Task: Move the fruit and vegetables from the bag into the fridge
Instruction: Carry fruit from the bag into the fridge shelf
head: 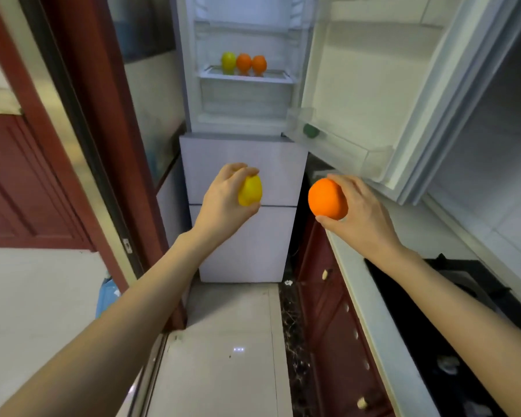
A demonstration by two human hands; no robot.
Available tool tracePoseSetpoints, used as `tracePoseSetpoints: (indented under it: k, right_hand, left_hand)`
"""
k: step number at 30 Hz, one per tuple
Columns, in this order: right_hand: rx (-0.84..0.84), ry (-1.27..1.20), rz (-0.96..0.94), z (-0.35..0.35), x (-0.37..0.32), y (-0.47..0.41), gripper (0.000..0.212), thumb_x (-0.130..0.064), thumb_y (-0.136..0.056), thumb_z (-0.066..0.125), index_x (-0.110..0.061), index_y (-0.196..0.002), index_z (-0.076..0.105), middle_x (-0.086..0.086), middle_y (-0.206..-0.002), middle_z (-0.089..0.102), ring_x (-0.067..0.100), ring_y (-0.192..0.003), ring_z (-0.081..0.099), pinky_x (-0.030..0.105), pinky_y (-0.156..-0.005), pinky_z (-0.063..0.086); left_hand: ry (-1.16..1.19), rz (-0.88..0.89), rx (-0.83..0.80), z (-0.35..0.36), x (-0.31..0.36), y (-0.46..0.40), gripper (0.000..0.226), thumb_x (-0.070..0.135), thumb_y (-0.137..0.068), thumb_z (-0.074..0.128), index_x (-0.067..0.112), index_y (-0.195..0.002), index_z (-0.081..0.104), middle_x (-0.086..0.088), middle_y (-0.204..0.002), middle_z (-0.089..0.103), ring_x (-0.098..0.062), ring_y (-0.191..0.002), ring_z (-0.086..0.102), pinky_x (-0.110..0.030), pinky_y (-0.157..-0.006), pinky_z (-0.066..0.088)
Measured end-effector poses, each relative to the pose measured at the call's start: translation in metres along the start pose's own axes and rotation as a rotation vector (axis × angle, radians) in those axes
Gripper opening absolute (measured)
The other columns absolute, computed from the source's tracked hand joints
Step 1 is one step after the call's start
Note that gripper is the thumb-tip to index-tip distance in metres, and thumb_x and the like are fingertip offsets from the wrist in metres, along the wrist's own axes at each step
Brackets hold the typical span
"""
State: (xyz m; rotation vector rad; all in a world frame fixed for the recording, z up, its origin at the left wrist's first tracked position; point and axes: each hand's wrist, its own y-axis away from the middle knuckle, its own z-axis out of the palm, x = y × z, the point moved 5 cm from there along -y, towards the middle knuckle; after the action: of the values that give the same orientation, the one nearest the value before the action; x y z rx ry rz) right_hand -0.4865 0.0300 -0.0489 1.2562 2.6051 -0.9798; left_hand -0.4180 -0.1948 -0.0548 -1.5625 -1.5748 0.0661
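The left hand (223, 203) was wrapped around a smooth yellow lemon-shaped fruit (250, 190), and the right hand (358, 212) cupped a round orange fruit (327, 198), both short of the open white fridge (244, 115). Only fingertips pinched each fruit; either could probably slip and roll across the floor.

Ahead of the fingers the fridge (244, 85) stands open — its shelf (247, 76) holds three fruits (243, 62) at the back, front strip bare. The door (373, 94) crowds the right fingers' outer side.
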Motion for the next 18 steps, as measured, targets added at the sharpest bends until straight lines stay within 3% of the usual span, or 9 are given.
tracePoseSetpoints:
  k: [9,18]
  right_hand:
    - [0.175,0.105,0.126,-0.007,0.022,-0.116,0.073,-0.032,-0.072,0.076,-0.026,-0.136,0.04,-0.002,-0.134,0.043,0.021,-0.117,0.047,0.028,-0.083,0.039]
    - [0.264,0.159,0.206,-0.002,0.082,-0.18,0.075,-0.03,-0.07,0.078,-0.026,-0.135,0.041,-0.003,-0.133,0.045,0.02,-0.116,0.049,0.037,-0.087,0.049]
  left_hand:
    - [0.092,0.216,-0.07,0.038,-0.035,-0.171,0.056,0.008,-0.071,0.074,0.011,-0.124,0.055,-0.01,-0.128,0.048,-0.027,-0.113,0.049,-0.03,-0.085,0.04]
    - [0.133,0.413,-0.204,0.139,-0.042,-0.299,0.056,0.008,-0.072,0.072,0.012,-0.125,0.054,-0.012,-0.131,0.046,-0.031,-0.114,0.05,-0.035,-0.093,0.041]
